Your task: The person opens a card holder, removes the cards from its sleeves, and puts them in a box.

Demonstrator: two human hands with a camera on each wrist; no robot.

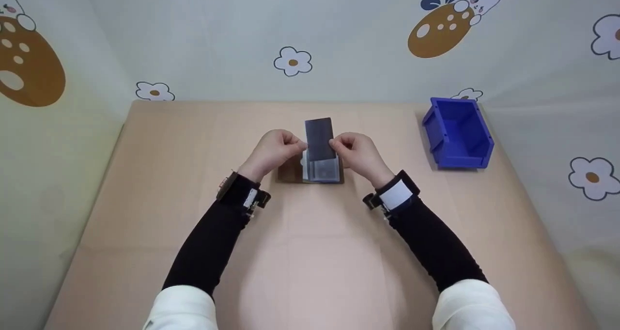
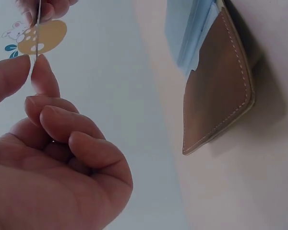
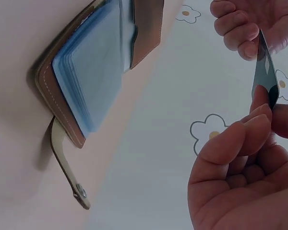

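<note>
Nearest the head camera we see two white cuffs, one on each arm, with black sleeves running on from them to the wrists. A dark band with a small camera goes round each wrist. Beyond these, both hands meet over the middle of the table, one at each side of a thin dark card.

We see the left hand pinching the card's left edge between thumb and forefinger, its other fingers curled in toward the palm. The right hand pinches the opposite edge in the same manner, thumb and fingertip closed on it, the remaining fingers folded. The card stands raised between them, its dark face toward the head camera; from the left wrist we see it edge-on, as a narrow line.

Below the card, and apart from it, a brown card holder lies open on the table. We make out pale stitching along its border, a stack of bluish clear sleeves on its right half, and a strap with a metal snap sticking out at the side.

Toward the table's far right corner we find a blue bin. Behind everything hangs a pale backdrop printed with flowers and rabbits.
</note>
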